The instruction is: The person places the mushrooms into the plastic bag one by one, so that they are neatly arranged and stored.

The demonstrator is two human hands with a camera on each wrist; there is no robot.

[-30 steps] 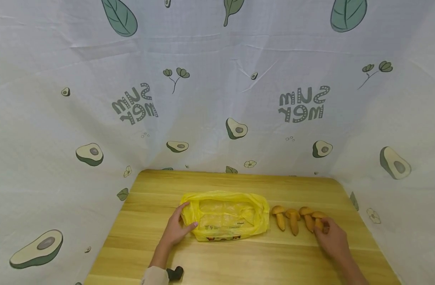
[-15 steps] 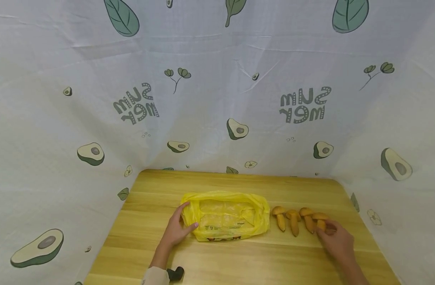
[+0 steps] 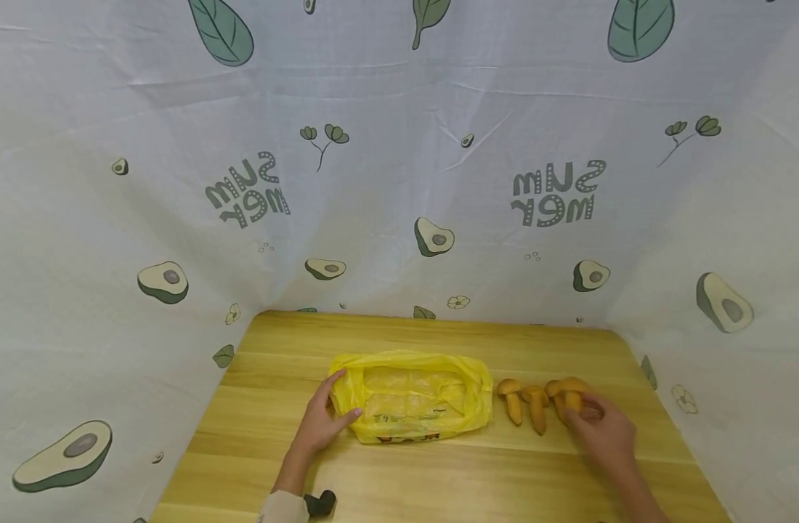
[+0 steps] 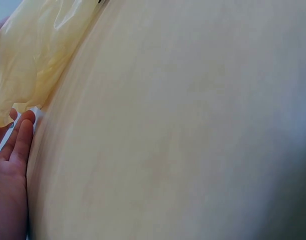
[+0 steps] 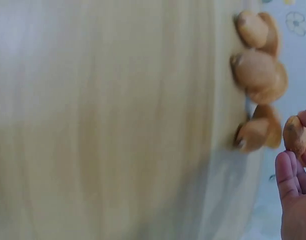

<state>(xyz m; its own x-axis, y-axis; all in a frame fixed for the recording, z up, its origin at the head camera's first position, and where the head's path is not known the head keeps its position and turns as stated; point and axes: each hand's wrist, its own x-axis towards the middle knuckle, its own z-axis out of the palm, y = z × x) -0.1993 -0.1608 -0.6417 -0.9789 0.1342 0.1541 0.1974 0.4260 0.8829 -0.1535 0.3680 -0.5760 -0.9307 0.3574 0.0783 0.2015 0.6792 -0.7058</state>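
Note:
A yellow plastic bag (image 3: 406,357) lies on the table with its mouth spread wide. My left hand (image 3: 319,425) holds the bag's left end, thumb and index finger over the rim. In the left wrist view, other fingers (image 4: 22,142) extend under the bag's edge. My right hand (image 3: 607,436) pinches an orange-brown mushroom (image 3: 574,392) by its stem, cap pointing away from me. In the right wrist view, that mushroom (image 5: 294,135) is raised between thumb and fingers. Three similar mushrooms (image 3: 512,401) lie in a row right of the bag; the held one overlaps the rightmost.
The wooden table (image 3: 439,483) has a pale cloth (image 3: 373,181) with avocado and leaf prints standing around its back and sides. A small dark object (image 3: 321,503) shows beside the left sleeve (image 3: 284,507).
My right hand has lifted the rightmost mushroom from its place in the row and moved it leftward and up, over its neighbour. The left hand and bag have stayed put.

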